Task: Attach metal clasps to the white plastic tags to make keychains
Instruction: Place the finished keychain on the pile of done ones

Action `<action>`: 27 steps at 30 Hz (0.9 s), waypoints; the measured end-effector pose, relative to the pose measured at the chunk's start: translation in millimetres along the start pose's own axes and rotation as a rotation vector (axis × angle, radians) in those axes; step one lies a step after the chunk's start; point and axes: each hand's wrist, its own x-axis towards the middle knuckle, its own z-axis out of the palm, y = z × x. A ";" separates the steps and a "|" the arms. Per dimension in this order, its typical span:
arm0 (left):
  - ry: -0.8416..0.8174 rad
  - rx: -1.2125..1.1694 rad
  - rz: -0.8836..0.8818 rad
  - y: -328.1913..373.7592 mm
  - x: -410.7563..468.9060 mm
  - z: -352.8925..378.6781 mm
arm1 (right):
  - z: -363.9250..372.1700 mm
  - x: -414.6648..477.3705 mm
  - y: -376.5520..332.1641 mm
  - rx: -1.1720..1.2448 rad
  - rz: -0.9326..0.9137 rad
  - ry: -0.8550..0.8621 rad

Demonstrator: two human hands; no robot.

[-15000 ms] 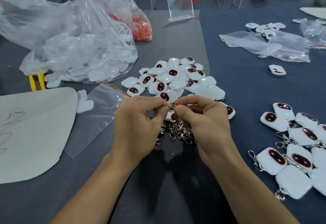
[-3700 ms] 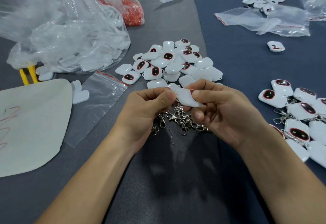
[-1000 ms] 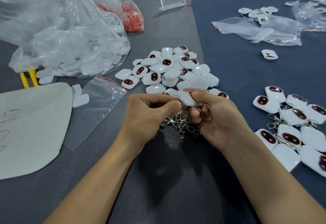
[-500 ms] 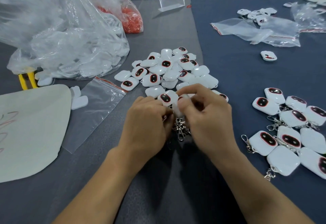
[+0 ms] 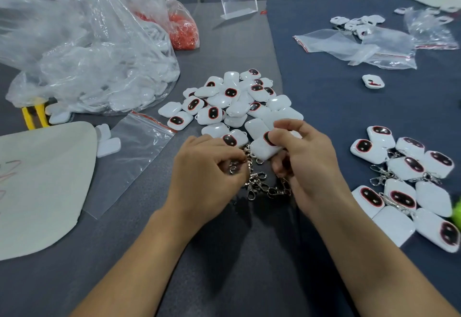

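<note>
Head view: the right hand (image 5: 308,167) pinches a white rounded plastic tag (image 5: 262,151) just above a heap of silver metal clasps (image 5: 262,186); the left hand (image 5: 204,177) curls its fingers around one clasp (image 5: 233,167).

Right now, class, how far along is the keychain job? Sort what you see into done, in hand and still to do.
Done: the cluster of tags with clasps at the right. In hand: the right hand pinches one white tag, while the left hand holds a clasp above the loose clasps. Left: the pile of bare tags behind the hands, and more in the clear bag.
</note>
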 end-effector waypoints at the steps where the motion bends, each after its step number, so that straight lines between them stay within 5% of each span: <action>1: -0.009 0.035 0.033 0.4 -0.5 0.4 | -2.9 1.0 -1.5 -0.083 -0.051 0.011; 8: -0.065 0.006 -0.033 -2.0 -3.4 4.4 | -49.2 19.6 -20.6 -0.559 -0.331 0.254; 12: -0.128 0.010 -0.084 -2.4 -3.9 5.1 | -77.2 27.6 -27.6 -0.940 -0.324 0.414; 17: -0.298 -0.036 -0.094 2.1 -7.7 6.7 | -80.8 28.2 -28.2 -1.126 -0.375 0.543; 21: -0.367 -0.001 -0.062 -0.3 -6.5 8.3 | -58.1 23.3 -19.0 -1.191 -0.603 0.369; 27: -0.300 -0.094 -0.101 -3.3 -5.8 9.0 | -31.7 23.3 0.8 -1.479 -0.425 0.253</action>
